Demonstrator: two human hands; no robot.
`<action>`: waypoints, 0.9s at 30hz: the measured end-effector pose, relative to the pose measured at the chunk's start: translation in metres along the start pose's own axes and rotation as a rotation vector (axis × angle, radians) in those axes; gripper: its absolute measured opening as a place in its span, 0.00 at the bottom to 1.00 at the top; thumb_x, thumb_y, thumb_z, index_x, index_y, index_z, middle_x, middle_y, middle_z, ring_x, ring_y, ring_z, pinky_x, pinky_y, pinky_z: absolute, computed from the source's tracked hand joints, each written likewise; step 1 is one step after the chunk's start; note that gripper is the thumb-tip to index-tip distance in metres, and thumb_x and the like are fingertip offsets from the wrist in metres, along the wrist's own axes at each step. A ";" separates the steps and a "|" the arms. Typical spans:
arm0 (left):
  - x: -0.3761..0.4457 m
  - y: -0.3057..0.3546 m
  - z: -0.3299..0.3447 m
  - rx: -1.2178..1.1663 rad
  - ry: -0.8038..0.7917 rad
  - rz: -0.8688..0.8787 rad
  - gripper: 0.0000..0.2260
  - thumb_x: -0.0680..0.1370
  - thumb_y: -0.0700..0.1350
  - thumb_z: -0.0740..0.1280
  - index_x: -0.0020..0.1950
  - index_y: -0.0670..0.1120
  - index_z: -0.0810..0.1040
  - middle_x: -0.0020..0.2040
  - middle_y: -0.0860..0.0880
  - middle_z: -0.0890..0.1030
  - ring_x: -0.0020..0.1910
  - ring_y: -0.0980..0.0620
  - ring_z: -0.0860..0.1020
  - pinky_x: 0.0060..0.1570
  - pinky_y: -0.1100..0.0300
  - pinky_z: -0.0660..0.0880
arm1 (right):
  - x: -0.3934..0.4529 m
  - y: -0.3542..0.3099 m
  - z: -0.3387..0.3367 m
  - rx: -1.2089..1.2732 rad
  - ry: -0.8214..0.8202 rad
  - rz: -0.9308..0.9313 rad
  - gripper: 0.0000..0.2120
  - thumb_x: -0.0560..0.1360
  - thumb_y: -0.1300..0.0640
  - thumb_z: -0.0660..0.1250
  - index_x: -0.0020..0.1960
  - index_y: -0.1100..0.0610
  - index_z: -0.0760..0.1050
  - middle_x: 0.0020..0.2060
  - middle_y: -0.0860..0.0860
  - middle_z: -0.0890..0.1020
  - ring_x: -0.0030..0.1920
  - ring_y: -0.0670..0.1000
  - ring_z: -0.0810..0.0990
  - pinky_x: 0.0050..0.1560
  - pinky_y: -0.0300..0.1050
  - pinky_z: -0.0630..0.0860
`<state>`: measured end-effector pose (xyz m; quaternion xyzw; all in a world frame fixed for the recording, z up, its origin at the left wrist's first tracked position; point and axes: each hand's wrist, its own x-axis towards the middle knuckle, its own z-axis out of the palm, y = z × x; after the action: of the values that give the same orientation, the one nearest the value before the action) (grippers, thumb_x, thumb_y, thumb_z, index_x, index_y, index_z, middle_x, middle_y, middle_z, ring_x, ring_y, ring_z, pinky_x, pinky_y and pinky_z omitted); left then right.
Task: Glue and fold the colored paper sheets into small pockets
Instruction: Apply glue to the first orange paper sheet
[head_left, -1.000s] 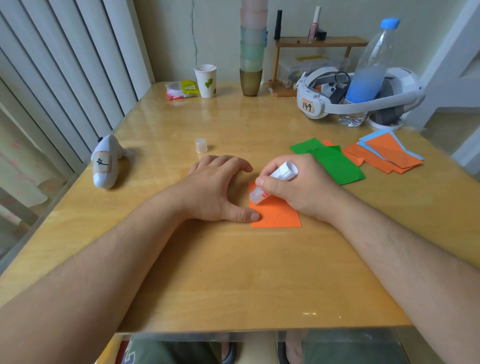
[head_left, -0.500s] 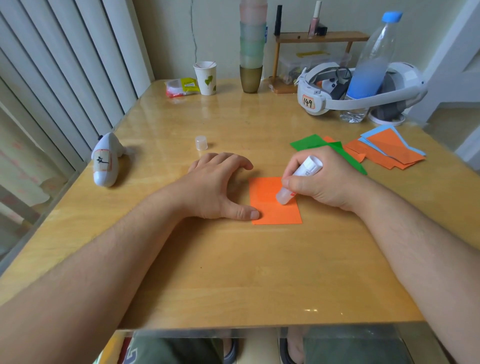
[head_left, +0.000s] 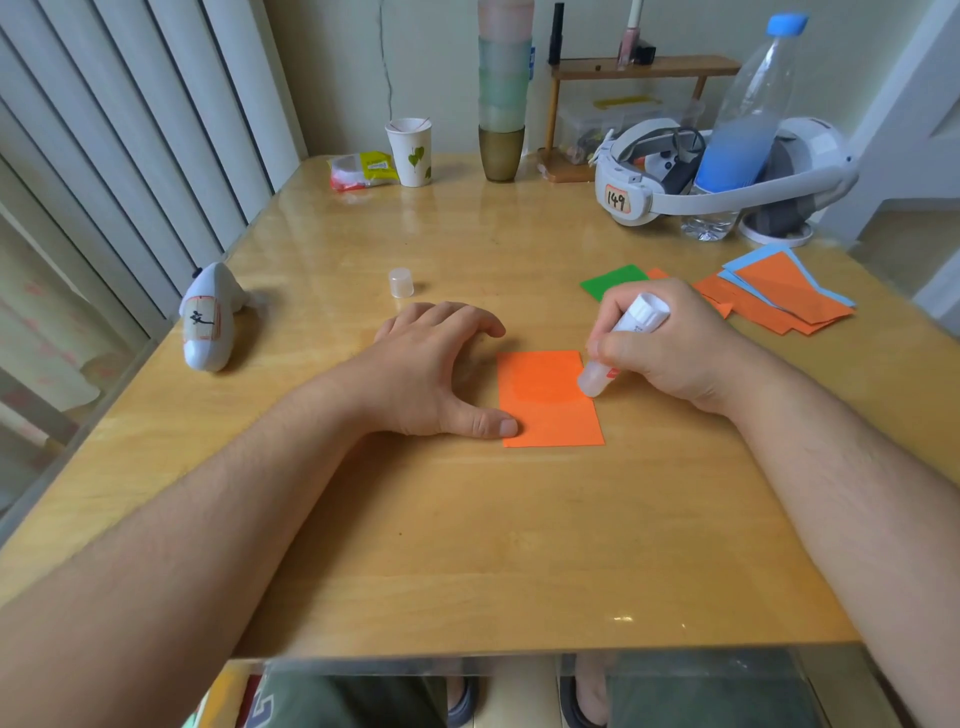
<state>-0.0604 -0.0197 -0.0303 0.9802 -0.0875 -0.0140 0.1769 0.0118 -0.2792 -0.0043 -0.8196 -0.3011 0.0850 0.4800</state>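
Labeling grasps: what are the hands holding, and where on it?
Right hand grips the glue stick around its middle, tip at the orange sheet's right edge. Left hand holds nothing; its thumb rests at the sheet's left edge.

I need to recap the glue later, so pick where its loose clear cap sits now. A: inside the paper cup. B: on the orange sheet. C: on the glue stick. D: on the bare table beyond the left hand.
D: the clear cap stands on the table just beyond the left hand, apart from the glue stick gripped by the right hand.
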 end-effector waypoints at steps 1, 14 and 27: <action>0.000 0.000 0.000 0.001 -0.002 -0.001 0.47 0.58 0.82 0.66 0.72 0.64 0.64 0.72 0.61 0.67 0.75 0.51 0.61 0.74 0.45 0.61 | 0.001 0.001 -0.001 0.026 0.033 -0.014 0.04 0.68 0.61 0.69 0.37 0.62 0.79 0.32 0.51 0.84 0.36 0.49 0.80 0.41 0.45 0.74; 0.001 0.003 -0.001 0.034 -0.002 -0.018 0.47 0.58 0.81 0.65 0.73 0.64 0.63 0.73 0.60 0.66 0.75 0.50 0.60 0.73 0.46 0.62 | 0.005 -0.009 0.038 -0.026 0.000 -0.073 0.08 0.67 0.48 0.75 0.41 0.51 0.84 0.38 0.48 0.85 0.40 0.46 0.80 0.42 0.45 0.75; 0.000 0.001 0.000 0.029 0.001 -0.007 0.47 0.58 0.81 0.66 0.73 0.64 0.63 0.73 0.60 0.67 0.75 0.50 0.60 0.73 0.45 0.62 | 0.000 -0.013 0.024 -0.055 -0.107 -0.008 0.07 0.66 0.53 0.77 0.39 0.54 0.81 0.30 0.41 0.79 0.33 0.41 0.73 0.35 0.37 0.68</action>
<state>-0.0605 -0.0209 -0.0295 0.9830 -0.0840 -0.0129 0.1625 -0.0041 -0.2564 -0.0059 -0.8255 -0.3317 0.1186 0.4409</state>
